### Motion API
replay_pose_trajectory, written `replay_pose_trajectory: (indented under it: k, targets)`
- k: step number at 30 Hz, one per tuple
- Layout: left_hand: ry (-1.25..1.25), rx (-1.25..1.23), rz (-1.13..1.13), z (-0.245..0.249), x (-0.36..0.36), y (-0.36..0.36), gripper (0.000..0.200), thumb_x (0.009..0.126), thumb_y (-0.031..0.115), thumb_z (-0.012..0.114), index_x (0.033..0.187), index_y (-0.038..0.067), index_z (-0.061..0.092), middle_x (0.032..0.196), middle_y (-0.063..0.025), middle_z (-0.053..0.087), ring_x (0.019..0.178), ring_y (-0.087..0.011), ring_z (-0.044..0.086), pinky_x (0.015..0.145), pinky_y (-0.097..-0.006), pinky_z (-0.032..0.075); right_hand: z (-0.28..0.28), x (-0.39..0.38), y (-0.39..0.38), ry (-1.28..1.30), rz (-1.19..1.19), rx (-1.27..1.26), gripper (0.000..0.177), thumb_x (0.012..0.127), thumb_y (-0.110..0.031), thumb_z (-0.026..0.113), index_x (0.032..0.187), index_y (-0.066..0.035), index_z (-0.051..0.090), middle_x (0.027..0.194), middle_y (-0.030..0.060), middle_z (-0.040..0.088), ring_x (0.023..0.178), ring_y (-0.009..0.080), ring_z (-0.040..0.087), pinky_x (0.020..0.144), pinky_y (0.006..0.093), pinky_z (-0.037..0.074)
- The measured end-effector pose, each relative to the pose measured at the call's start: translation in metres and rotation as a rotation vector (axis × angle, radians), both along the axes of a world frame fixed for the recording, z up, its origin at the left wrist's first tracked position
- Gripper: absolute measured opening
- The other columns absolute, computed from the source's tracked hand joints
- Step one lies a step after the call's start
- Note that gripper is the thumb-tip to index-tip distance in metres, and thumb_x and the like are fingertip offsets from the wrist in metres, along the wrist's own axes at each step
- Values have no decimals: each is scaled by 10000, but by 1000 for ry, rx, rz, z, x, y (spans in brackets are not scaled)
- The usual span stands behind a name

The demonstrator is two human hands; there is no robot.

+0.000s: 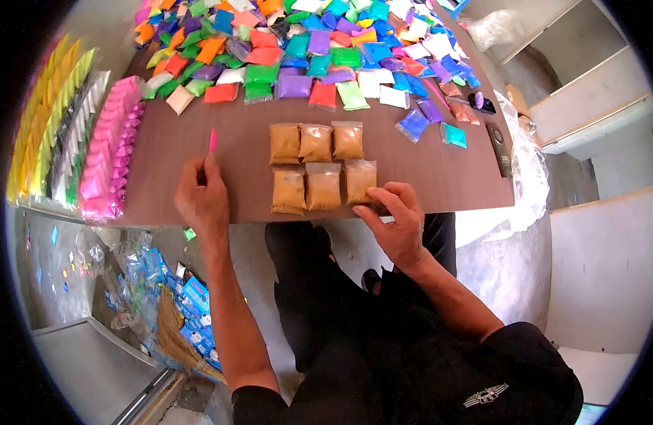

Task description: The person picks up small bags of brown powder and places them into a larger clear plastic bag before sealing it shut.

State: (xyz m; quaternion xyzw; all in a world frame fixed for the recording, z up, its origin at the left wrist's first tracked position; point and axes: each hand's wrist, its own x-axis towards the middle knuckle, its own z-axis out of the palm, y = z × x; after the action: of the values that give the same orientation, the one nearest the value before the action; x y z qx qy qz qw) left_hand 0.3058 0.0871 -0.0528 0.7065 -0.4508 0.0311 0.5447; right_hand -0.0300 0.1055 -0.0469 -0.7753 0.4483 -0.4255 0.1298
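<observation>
Small clear bags of brown material lie in two rows of three near the table's front edge. My right hand (396,218) has its thumb and fingers at the lower right corner of the front-right brown bag (361,180), which rests on the table. Left of the rows, my left hand (202,193) is closed around a thin, pointed pink piece (213,140) that sticks up past the fingers; its kind I cannot make out. The nearest bag to that hand is the front-left brown bag (288,190).
A large heap of multicoloured bags (294,85) covers the back of the brown table (248,188). Stacked pink bags (108,159) and yellow bags (39,134) line the left side. A dark flat device (498,150) lies at the right edge. A straw broom (172,322) is on the floor.
</observation>
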Motion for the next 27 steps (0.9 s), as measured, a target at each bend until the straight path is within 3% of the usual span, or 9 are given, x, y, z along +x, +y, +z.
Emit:
replay_pose_trajectory:
  k: [7, 12, 14, 16, 18, 19, 22, 25, 27]
  targets:
    - [-114, 21, 16, 4, -1, 1, 191, 1001, 145, 761, 900, -10, 715, 768, -157, 694, 644, -256, 667, 640, -393, 538, 8, -5, 3, -33, 43, 3, 321, 830, 43, 886, 1116, 12, 743, 1126, 120, 637, 900, 210, 722, 740, 308, 656]
    - [-282, 43, 101, -26, 7, -4, 205, 1006, 242, 773, 916, 59, 789, 817, -153, 751, 677, -299, 717, 639, -428, 560, 20, -33, 8, -16, -81, -117, 272, 850, -10, 861, 1101, -47, 765, 1118, 111, 678, 905, 250, 737, 768, 354, 620]
    - [-285, 211, 111, -5, -6, 2, 226, 1002, 294, 788, 939, 80, 816, 860, -150, 781, 716, -311, 748, 662, -430, 582, 17, -59, 11, -93, -75, -68, 247, 864, -4, 835, 1096, -51, 763, 1129, 114, 689, 933, 258, 741, 791, 358, 618]
    - [-413, 322, 125, 1, -6, 2, 249, 1000, 331, 792, 988, 84, 820, 906, -142, 797, 765, -314, 769, 698, -432, 602, 19, -93, 13, -125, -170, -46, 213, 889, -20, 824, 1090, -53, 761, 1115, 124, 696, 943, 284, 745, 801, 365, 613]
    - [-422, 267, 116, -21, 10, 0, 250, 1014, 341, 769, 1040, 96, 815, 943, -129, 806, 817, -329, 782, 727, -448, 609, 27, -134, 12, -60, -308, -138, 203, 902, -27, 818, 1097, -49, 763, 1086, 128, 707, 919, 280, 743, 789, 366, 609]
    - [-439, 288, 106, -16, 7, 2, 257, 1019, 343, 761, 1070, 96, 810, 975, -130, 809, 843, -334, 784, 742, -454, 609, 19, -155, 12, -131, -375, -126, 226, 906, 49, 790, 1117, -28, 767, 1086, 114, 709, 912, 197, 717, 765, 309, 582]
    - [-467, 325, 99, -17, 14, 1, 277, 1027, 348, 747, 1110, 90, 802, 1022, -138, 812, 884, -336, 785, 772, -459, 610, 14, -226, 12, -204, -562, -47, 230, 915, 42, 784, 1129, -44, 776, 1092, 98, 721, 908, 167, 711, 728, 288, 572]
    - [-440, 367, 110, -18, 18, -2, 307, 1036, 355, 737, 1124, 67, 797, 1036, -153, 808, 900, -324, 784, 787, -454, 608, 11, -301, 9, -169, -731, -113, 206, 938, 23, 771, 1131, -51, 779, 1108, 78, 726, 885, 145, 707, 681, 279, 564]
    - [-414, 382, 110, -21, 24, -4, 327, 1042, 360, 731, 1127, 51, 793, 1033, -161, 805, 902, -316, 782, 786, -448, 606, 13, -351, 4, -153, -882, -86, 103, 977, -63, 771, 1075, -36, 791, 1021, 90, 771, 811, 162, 717, 678, 302, 574]
